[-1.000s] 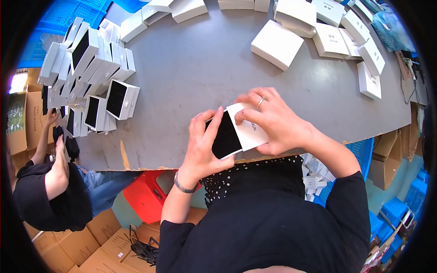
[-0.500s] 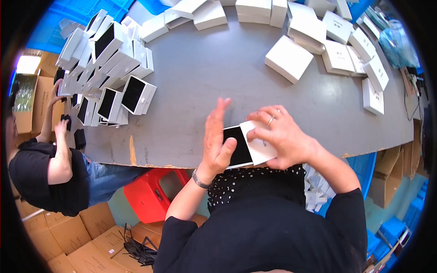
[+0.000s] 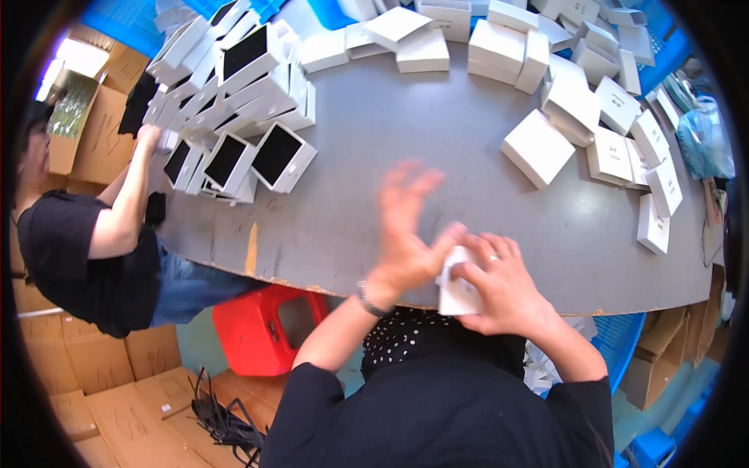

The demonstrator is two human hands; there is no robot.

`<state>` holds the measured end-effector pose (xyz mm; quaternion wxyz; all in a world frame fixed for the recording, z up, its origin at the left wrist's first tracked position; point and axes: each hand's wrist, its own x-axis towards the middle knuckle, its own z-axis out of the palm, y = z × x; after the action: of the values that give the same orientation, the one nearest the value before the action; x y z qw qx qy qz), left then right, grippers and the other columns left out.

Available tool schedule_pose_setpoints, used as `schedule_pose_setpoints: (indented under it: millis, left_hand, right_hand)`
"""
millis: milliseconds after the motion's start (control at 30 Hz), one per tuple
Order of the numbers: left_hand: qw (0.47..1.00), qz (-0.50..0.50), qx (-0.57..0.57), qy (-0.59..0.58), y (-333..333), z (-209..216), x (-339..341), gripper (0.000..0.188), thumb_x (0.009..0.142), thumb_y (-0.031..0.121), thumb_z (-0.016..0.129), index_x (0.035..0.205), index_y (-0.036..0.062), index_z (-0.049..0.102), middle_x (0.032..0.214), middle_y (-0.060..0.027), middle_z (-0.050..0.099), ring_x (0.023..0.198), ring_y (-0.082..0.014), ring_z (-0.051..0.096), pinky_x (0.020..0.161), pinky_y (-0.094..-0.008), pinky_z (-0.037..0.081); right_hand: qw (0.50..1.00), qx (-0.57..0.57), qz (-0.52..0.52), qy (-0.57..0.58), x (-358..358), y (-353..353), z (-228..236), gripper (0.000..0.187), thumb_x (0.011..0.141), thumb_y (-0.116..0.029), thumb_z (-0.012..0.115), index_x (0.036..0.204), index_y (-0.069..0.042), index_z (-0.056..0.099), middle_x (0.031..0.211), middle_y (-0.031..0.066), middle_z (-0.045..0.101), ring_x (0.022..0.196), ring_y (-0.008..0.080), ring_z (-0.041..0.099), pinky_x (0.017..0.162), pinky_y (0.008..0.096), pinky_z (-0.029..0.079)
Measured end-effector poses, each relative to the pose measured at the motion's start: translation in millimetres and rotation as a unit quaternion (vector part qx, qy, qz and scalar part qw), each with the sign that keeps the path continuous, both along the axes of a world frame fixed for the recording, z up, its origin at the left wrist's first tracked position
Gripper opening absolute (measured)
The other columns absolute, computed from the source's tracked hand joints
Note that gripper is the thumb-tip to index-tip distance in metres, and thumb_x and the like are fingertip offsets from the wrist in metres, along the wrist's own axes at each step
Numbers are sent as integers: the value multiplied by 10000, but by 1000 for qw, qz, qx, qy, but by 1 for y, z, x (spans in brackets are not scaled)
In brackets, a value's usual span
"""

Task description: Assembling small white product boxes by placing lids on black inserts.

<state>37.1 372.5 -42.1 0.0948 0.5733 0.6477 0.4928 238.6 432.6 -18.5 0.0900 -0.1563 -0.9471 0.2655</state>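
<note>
Showing straight edges, a white box (image 3: 456,298) sits in the right hand (image 3: 503,290).

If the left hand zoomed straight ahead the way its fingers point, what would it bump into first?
Probably a white cardboard box on the far side of the gray table, since the left hand points roughly that way. It's blurred and its height is unclear, so it might pass above instead.
</note>
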Motion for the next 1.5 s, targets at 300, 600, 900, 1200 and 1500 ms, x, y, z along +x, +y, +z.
schedule_pose_setpoints:
  millis: [300,600,900,1200,1500]
  left_hand:
    - [855,383,-164,310,-36,-9,-149,537,767,434,852,1116,95,626,1234,-111,562,1280,-347,406,1063,-557,318]
    - [938,175,-46,296,-53,-9,-86,361,616,197,832,718,69,511,1058,-139,533,1091,-370,496,972,-503,398]
    - [968,-75,-79,225,-62,-10,-40,496,589,347,913,736,74,526,1157,-149,519,1216,-397,465,1001,-509,421]
    - [956,111,-163,217,-72,-15,2,327,674,245,847,824,90,600,1449,-300,412,1337,-469,381,1111,-546,286]
    - [983,-86,-104,125,-68,-17,-19,284,556,120,827,724,88,601,1465,-234,450,1306,-471,384,1097,-546,332]
  right_hand:
    - [958,61,-277,-36,76,83,31,704,727,-494,836,1239,-71,598,1276,196,584,1221,397,532,1120,475,395]
    - [962,38,-262,-64,9,105,18,647,829,-415,745,1340,-65,556,1249,269,628,1160,379,616,958,485,520]
    - [936,-66,-278,-205,58,58,24,444,835,-488,745,857,-47,692,698,83,720,591,214,676,587,332,517]
    - [990,102,70,-68,-7,112,0,1031,584,-383,900,1478,-118,460,1397,183,452,1365,402,397,1140,551,334]
    - [997,0,41,73,-17,85,-21,1020,555,-279,915,1449,-59,474,1323,263,458,1250,436,483,1051,467,481]
